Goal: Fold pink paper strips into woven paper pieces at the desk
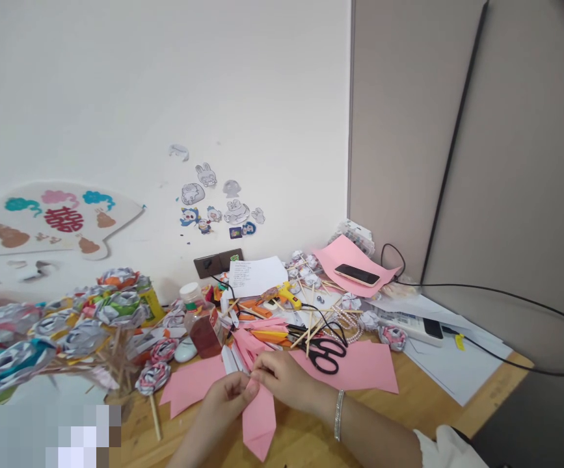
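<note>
Pink paper strip (259, 421) held in two hands over the desk (432, 406).
Left hand (230, 395) and right hand (286, 377) both pinch its far end, grips closed; the long axis runs toward the person.

- The folded strip (259, 426) is coloured plain pink; the same pink is shared by the large sheet (376, 370).
- The scissors (317, 351) are handled in black.
- The glue gun (289, 296) is coloured yellow.
- The bottle (198, 325) is capped in white and tinted red below.
- The fan-shaped cutout (81, 239), white, is patterned with teal and pink clouds, red characters and brown shapes.
- The paper flower (18, 365) is streaked white and teal.
- The table (425, 403) is toned yellowish brown.
- The partition (520, 195) is coloured grey, lined in black.
</note>
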A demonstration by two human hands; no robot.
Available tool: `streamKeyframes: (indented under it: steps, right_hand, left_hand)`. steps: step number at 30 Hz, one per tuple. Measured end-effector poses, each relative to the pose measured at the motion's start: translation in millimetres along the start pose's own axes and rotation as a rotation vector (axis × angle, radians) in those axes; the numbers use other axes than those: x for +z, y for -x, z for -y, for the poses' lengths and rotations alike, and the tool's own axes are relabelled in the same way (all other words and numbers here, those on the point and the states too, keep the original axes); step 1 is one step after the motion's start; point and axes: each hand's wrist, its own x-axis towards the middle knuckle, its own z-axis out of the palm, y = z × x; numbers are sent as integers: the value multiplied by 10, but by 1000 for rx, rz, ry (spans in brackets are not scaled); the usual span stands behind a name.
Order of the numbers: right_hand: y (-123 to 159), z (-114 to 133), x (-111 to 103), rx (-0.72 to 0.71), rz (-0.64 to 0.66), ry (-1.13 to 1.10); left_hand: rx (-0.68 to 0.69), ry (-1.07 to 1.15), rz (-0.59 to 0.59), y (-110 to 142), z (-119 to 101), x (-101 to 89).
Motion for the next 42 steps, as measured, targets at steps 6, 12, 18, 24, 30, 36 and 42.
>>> streamKeyframes:
  steps: [6,12,18,24,30,36,42]
  right_hand:
    - [-6,30,-35,4,-19,-4]
    - [-8,-5,-46,-19,-4,-26]
    - [-6,-31,-43,3,1,-120]
    - [1,-39,-24,5,61,-118]
    - [0,-140,-4,115,130,-218]
    - [-36,-164,-35,164,192,-511]
    - [-61,-146,-102,195,150,-485]
  left_hand:
    - [-36,29,67,-6,-25,-24]
    - [7,19,-42,11,-72,-2]
    - [-51,108,-51,-30,-41,-31]
    - [53,78,-193,-18,-109,11]
    - [-50,170,-392,-29,-94,-94]
    - [-28,383,-538,-44,-56,-144]
    - [-26,283,-462,-53,-63,-169]
